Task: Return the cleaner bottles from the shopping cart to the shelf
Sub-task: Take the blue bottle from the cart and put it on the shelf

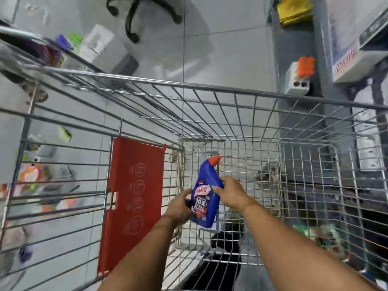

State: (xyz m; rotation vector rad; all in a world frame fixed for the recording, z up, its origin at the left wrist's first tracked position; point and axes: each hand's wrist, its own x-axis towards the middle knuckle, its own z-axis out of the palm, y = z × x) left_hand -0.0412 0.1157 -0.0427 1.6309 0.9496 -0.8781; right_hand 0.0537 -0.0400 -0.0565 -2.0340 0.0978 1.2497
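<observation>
A blue cleaner bottle (206,196) with a red cap and a red-and-white label is held inside the wire shopping cart (231,89), cap pointing up and away from me. My left hand (178,208) grips its lower left side. My right hand (230,193) grips its upper right side. Both arms reach down into the cart basket. The bottom of the basket shows no other bottle. Shelving (298,38) stands at the upper right.
A red plastic child-seat flap (134,198) hangs at the cart's left end. Blurred goods lie on shelves at far left (31,175). An office chair base (136,13) stands on the grey tiled floor ahead. White boxes (357,49) sit at the right.
</observation>
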